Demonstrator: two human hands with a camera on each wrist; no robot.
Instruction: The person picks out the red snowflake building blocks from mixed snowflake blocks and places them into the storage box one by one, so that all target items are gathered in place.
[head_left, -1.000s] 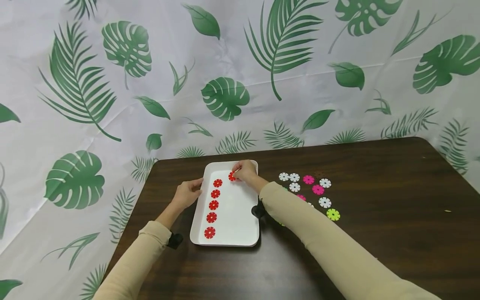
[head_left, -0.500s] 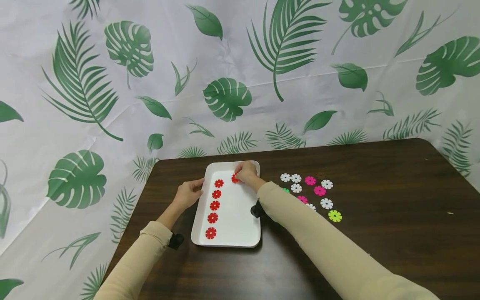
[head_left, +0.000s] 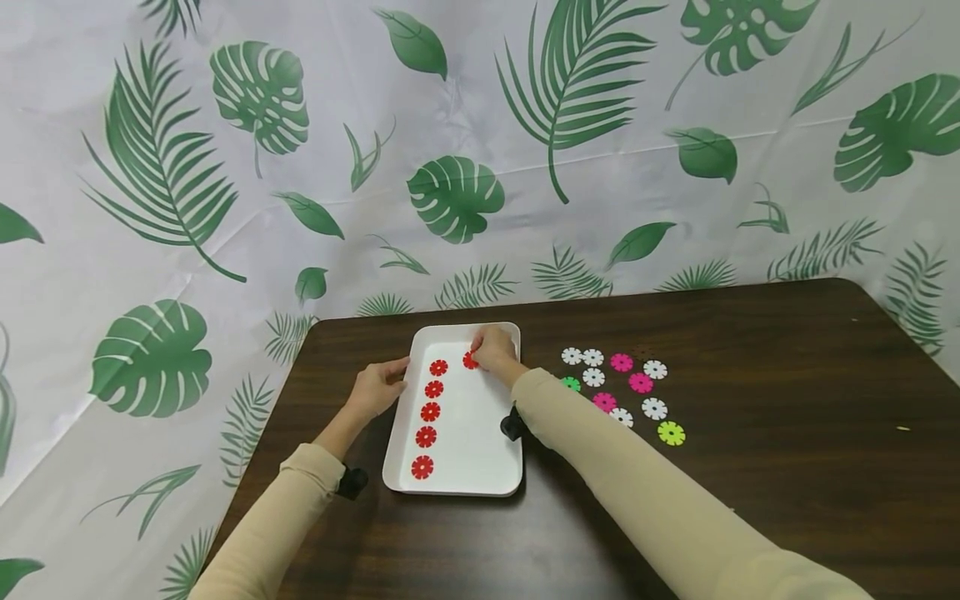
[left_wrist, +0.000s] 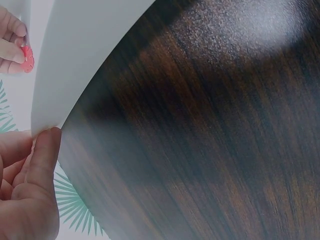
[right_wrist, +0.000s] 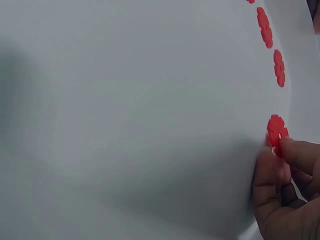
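A white tray (head_left: 480,450) lies on the table, with several red notched plastic discs (head_left: 426,437) in a column along its left side. The left hand (head_left: 372,390) is at the tray's left rim; in the left wrist view its thumb and fingers (left_wrist: 45,150) pinch that rim. Inside the tray, near its far end, the right hand (head_left: 495,348) pinches another red notched disc (head_left: 470,360), to the right of the column's top. In the right wrist view this held disc (right_wrist: 276,129) is partly covered by the thumb and fingertips and looks tilted.
Loose notched discs lie on the dark wooden table (head_left: 780,400) right of the tray: several white ones (head_left: 655,408), pink ones (head_left: 641,382), a green one (head_left: 571,383) and a yellow-green one (head_left: 671,433). A leaf-print cloth (head_left: 480,125) hangs behind the table.
The right hand has moved slightly toward the near side with the red disc, staying inside the tray's far end. The left hand keeps its place on the rim. The head view has shifted slightly.
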